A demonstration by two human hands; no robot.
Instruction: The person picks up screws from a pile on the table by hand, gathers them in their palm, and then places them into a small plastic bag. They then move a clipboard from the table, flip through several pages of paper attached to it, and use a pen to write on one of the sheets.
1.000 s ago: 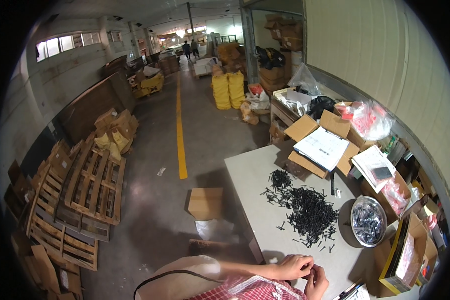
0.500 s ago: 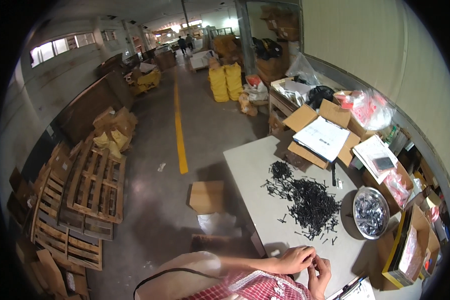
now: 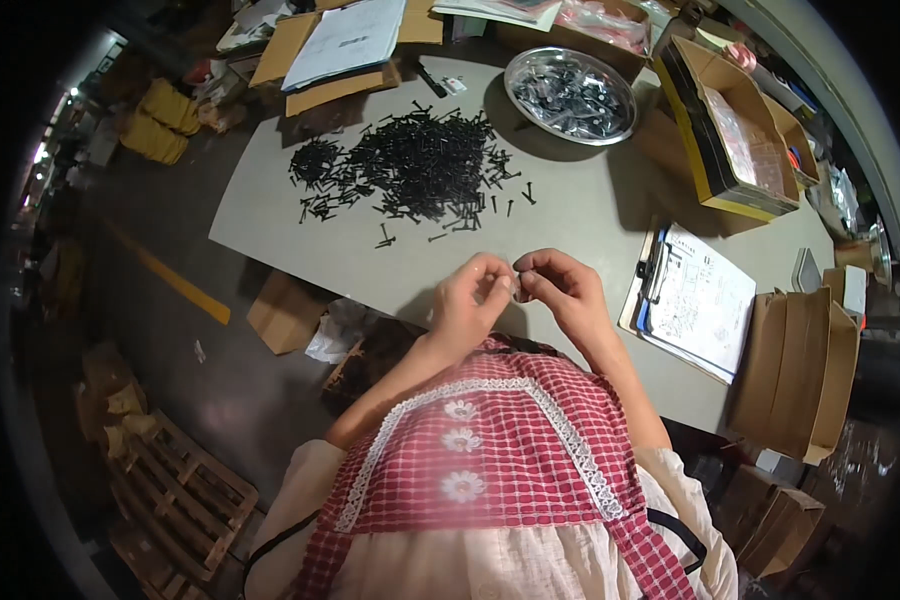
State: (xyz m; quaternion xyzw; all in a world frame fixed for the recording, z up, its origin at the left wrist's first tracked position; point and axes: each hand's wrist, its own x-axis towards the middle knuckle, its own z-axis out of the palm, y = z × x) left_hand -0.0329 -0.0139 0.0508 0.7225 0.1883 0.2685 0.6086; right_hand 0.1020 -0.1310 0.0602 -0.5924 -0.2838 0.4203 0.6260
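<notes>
My left hand [image 3: 473, 297] and my right hand [image 3: 567, 292] meet above the near edge of the table, fingertips pinched close together. Between them is a small see-through plastic piece [image 3: 517, 289]; its exact kind is too small to make out. Beyond my hands, a large heap of black screws [image 3: 425, 165] lies on the pale tabletop, with a smaller pile [image 3: 313, 160] at its left and a few loose ones nearer me. A round metal bowl [image 3: 625, 125] holding shiny small clear packets with dark contents stands at the far right of the heap.
Right of my hands lies a clipboard with papers [image 3: 705, 300]. Behind it are an open black-and-yellow carton [image 3: 735, 200] and, nearer, brown cardboard boxes [image 3: 792, 370]. A paper stack [image 3: 345, 42] rests on an open carton at the back. Wooden pallets [image 3: 185, 490] lie on the floor at left.
The view has swung right and downward, bringing both forearms, the apron and the whole clipboard into sight. My hands stay together, fingertips still pinched.
</notes>
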